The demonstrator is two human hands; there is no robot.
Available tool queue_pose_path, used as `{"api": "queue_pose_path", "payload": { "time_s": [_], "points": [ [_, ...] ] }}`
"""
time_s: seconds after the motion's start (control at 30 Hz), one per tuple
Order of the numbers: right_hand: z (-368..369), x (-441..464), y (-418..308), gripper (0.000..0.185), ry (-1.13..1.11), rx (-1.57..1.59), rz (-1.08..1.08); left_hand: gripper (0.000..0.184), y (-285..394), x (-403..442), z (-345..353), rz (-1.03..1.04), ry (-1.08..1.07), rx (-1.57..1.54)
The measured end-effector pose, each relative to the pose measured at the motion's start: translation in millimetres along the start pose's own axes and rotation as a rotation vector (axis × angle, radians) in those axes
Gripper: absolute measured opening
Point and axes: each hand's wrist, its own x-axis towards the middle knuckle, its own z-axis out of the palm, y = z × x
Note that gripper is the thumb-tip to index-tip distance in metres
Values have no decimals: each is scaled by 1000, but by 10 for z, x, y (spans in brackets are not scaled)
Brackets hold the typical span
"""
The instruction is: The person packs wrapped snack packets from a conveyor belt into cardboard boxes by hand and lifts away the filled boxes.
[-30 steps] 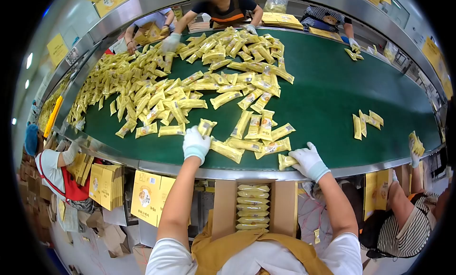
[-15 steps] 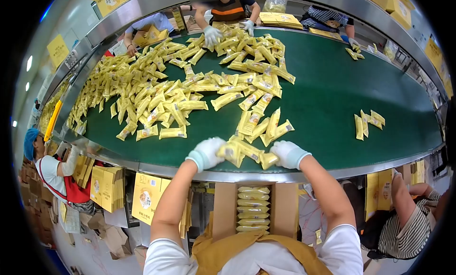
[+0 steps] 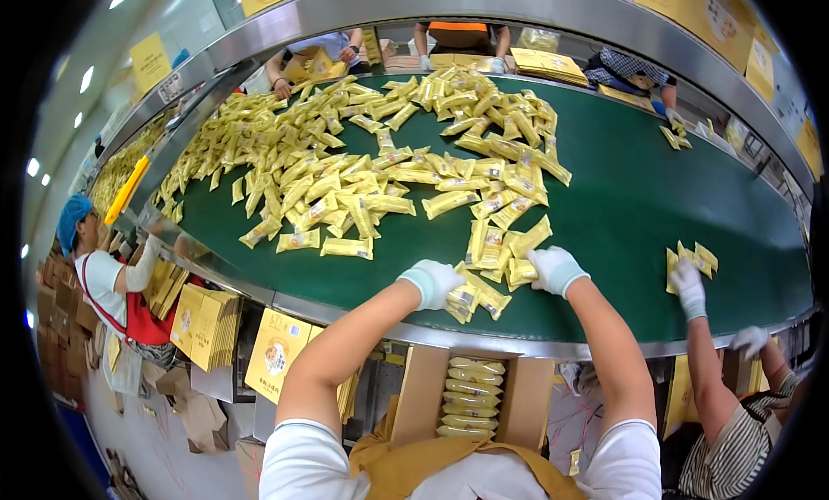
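On the green conveyor belt (image 3: 622, 215), my gloved left hand (image 3: 434, 284) has its fingers closed against the left side of a small bunch of yellow snack packets (image 3: 466, 300). Opposite it, my gloved right hand (image 3: 555, 269) grips the end of another yellow packet (image 3: 522, 274). Several more packets (image 3: 490, 248) lie between and just beyond the two hands. Below the belt's edge, in front of my body, stands an open cardboard box (image 3: 420, 396) with a row of yellow packets (image 3: 471, 400) stacked inside.
A large heap of packets (image 3: 302, 172) covers the belt's left and middle. At right, a co-worker's gloved hand (image 3: 688, 286) is on a few packets. Other people stand across the belt. Flat yellow cartons (image 3: 276, 355) lean at left. A metal rail (image 3: 553, 348) edges the belt.
My view has swung, shifting the scene. My hands have moved farther onto the belt, with the packets between them bunched closer. The co-worker at right now reaches onto the small group of packets.
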Motion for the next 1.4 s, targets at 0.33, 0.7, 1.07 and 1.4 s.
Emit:
{"api": "queue_pose_path", "payload": {
  "time_s": [0.33,0.7,1.07,1.4],
  "points": [
    [418,-633,-197,33,240,-160,227,30,-66,-323,647,56,551,32],
    [434,-1116,-314,105,276,48,237,96,-231,-687,860,-63,466,44],
    [-277,-216,-913,88,3,630,65,97,-323,-836,631,-202,397,-326],
    [-126,47,-1388,92,-99,173,-21,103,-1749,-1037,647,-450,276,-197]
  ]
}}
